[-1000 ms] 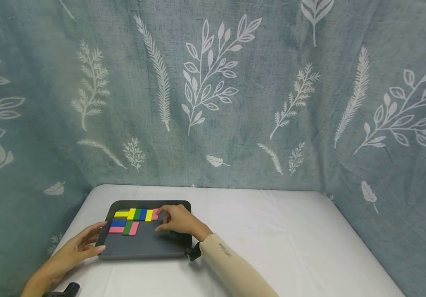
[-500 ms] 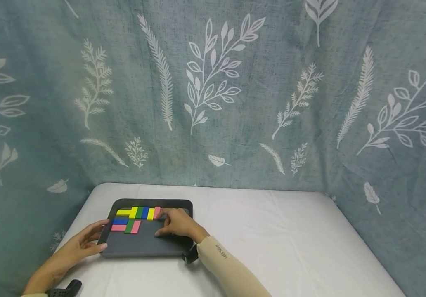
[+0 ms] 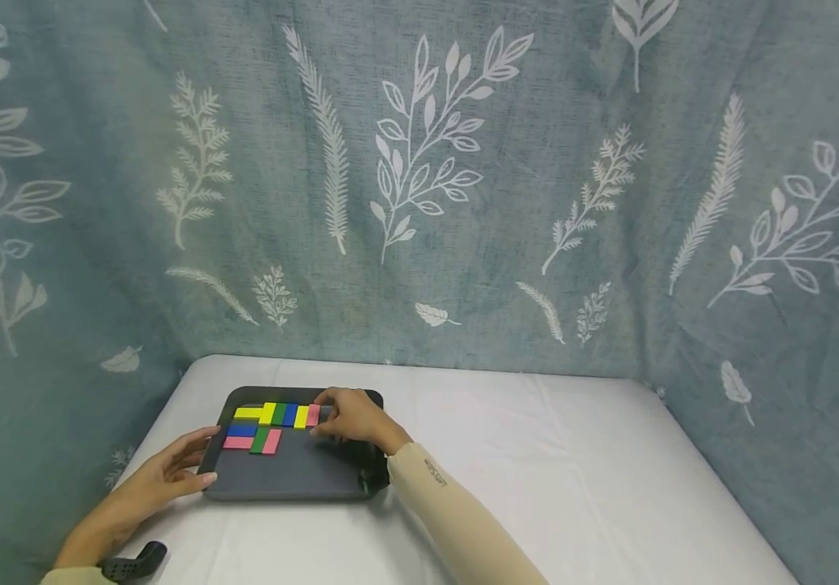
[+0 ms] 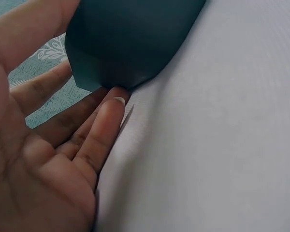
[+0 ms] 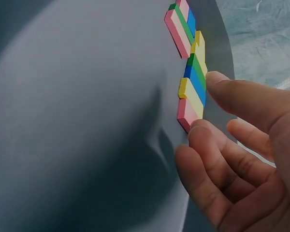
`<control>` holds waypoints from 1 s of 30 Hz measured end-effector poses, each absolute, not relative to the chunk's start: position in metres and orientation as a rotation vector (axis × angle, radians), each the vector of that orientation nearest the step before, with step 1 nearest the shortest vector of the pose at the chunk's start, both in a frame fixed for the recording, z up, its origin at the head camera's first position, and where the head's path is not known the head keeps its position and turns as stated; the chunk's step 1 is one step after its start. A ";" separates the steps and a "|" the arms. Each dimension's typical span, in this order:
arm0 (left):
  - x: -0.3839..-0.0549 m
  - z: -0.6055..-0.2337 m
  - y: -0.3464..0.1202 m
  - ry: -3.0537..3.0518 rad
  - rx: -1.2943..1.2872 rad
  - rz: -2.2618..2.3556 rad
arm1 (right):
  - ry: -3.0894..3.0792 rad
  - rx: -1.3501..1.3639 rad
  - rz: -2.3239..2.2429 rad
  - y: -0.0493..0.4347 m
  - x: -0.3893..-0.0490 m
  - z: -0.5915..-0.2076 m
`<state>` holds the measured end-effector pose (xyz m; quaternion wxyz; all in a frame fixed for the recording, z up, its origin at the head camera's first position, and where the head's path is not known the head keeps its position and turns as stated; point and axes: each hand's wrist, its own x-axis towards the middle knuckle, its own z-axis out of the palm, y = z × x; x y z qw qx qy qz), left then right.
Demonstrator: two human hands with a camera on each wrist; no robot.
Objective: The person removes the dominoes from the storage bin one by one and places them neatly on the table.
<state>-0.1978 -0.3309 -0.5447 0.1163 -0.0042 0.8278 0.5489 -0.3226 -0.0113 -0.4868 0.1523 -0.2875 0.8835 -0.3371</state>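
A dark grey tray lies on the white cloth and holds several coloured blocks. My left hand rests against the tray's left side, index finger and thumb apart at the rim; in the left wrist view its fingertips touch the tray corner. My right hand reaches over the tray's right half. Its fingertips touch the end of the pink block, last in the back row beside the yellow block. Nothing shows gripped between the right thumb and fingers.
Front left in the tray lie a blue block, a flat pink block, a green block and a slanted pink block. A patterned green curtain hangs behind the white-covered table.
The right thumb has come closer to the near end of the last pink block, and the fingers stay at its right side. The left hand keeps its place at the rim. The view has shifted slightly.
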 end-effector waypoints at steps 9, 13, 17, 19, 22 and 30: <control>-0.202 -0.544 -0.327 2.414 0.010 1.634 | 2.581 -0.701 -0.989 -0.019 -0.339 -0.499; -0.198 -0.542 -0.328 2.397 0.004 1.642 | 2.623 -0.657 -0.970 -0.022 -0.341 -0.506; -0.194 -0.541 -0.329 2.372 -0.008 1.655 | 2.643 -0.646 -0.961 -0.022 -0.340 -0.512; -0.195 -0.542 -0.329 2.368 -0.021 1.659 | 2.649 -0.651 -0.957 -0.022 -0.340 -0.512; -0.197 -0.542 -0.329 2.370 -0.043 1.649 | 2.650 -0.664 -0.941 -0.023 -0.339 -0.512; -0.197 -0.542 -0.330 2.374 -0.049 1.627 | 2.761 -0.734 -0.765 -0.028 -0.343 -0.517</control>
